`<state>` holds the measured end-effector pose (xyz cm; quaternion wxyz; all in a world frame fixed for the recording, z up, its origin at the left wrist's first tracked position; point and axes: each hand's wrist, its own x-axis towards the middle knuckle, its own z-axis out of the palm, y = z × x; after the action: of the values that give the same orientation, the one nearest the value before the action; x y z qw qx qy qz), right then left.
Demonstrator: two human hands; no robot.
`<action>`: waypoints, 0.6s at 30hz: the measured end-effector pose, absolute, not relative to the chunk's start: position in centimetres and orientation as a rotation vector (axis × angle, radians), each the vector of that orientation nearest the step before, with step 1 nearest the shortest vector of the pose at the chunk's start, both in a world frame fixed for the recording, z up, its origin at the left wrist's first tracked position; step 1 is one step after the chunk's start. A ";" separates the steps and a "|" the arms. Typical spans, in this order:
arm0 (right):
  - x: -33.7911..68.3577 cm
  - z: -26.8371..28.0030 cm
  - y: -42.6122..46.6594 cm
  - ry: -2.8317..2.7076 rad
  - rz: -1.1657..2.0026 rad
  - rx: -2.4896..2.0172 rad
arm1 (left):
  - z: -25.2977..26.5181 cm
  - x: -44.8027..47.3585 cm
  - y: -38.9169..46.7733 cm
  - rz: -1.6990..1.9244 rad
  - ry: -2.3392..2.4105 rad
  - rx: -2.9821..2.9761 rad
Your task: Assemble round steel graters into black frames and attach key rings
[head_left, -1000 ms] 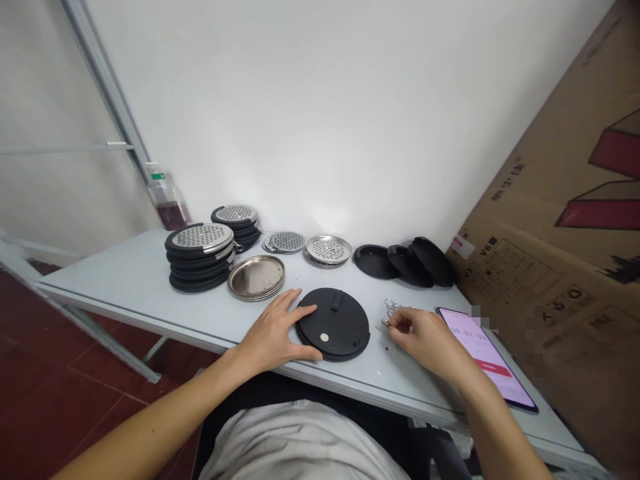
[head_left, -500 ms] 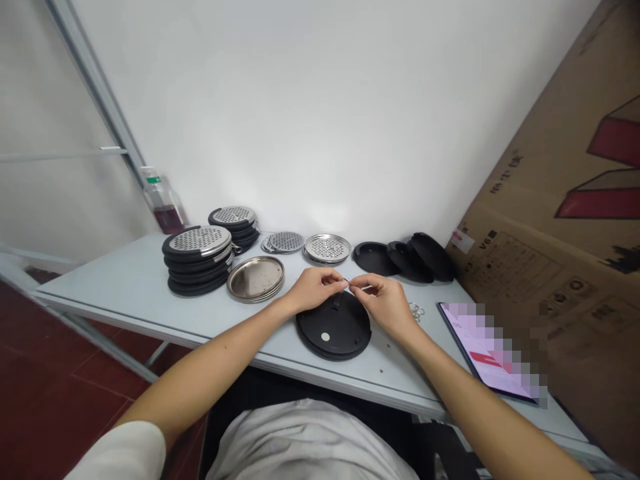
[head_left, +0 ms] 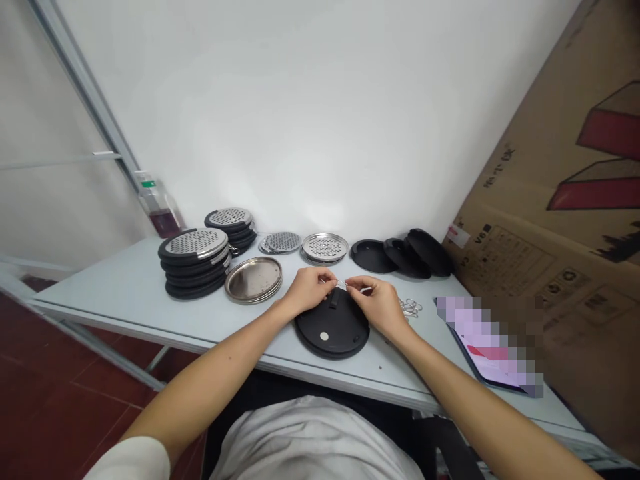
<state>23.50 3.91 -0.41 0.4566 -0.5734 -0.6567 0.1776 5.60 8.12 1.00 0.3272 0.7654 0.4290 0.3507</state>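
Note:
A round black disc (head_left: pixel 343 327) with a pale dot and a short black tab (head_left: pixel 334 298) at its far edge lies in front of me. Over that far edge my left hand (head_left: pixel 309 291) pinches one side of a small metal wire ring (head_left: pixel 341 283). My right hand (head_left: pixel 377 298) grips the ring's other side between thumb and fingers. Parts of the ring are hidden by my fingertips, and I cannot tell whether it passes through the tab. Several loose wire rings (head_left: pixel 412 307) lie just right of my right hand.
Left are stacks of black-rimmed perforated discs (head_left: pixel 196 243) and shallow metal plates (head_left: pixel 254 279). Farther back lie perforated metal discs (head_left: pixel 325 247) and black covers (head_left: pixel 373 256). A bottle (head_left: pixel 163 213) stands back left. A tablet-like screen (head_left: pixel 485 347) and large carton (head_left: pixel 540 267) border the right.
My fingertips have shifted slightly apart, and the wire ring between them shows more clearly. The black disc stays in its place; the whole view has shifted a little.

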 end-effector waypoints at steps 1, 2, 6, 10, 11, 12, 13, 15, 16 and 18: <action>23.4 -0.6 3.9 -1.618 0.414 -1.413 | 0.9 5.7 8.2 0.924 1.142 2.029; 23.2 -0.7 3.9 -1.623 0.387 -1.411 | 0.9 5.8 8.2 0.932 1.163 2.057; 22.8 -1.0 3.7 -1.680 0.287 -1.397 | 1.1 5.9 7.8 0.976 1.231 2.165; 22.7 -1.1 3.7 -1.746 0.248 -1.381 | 1.4 5.9 7.2 0.981 1.262 2.245; 22.8 -1.2 3.7 -1.760 0.243 -1.376 | 1.4 5.8 7.1 0.978 1.267 2.259; 22.8 -1.2 3.7 -1.772 0.239 -1.370 | 1.4 5.8 7.1 0.976 1.272 2.270; 22.8 -1.2 3.8 -1.784 0.235 -1.364 | 1.4 5.8 7.0 0.973 1.275 2.279; 22.8 -1.3 3.8 -1.803 0.227 -1.354 | 1.4 5.9 7.1 0.967 1.278 2.291; 22.9 -1.3 3.8 -1.812 0.223 -1.351 | 1.4 5.9 7.1 0.964 1.279 2.295; 22.8 -1.2 3.8 -1.829 0.215 -1.350 | 1.3 5.8 7.2 0.958 1.281 2.301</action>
<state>22.84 3.83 -1.24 0.4162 -0.5375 -0.7284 0.0856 5.83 7.24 1.33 0.1688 0.8093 0.4506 0.3368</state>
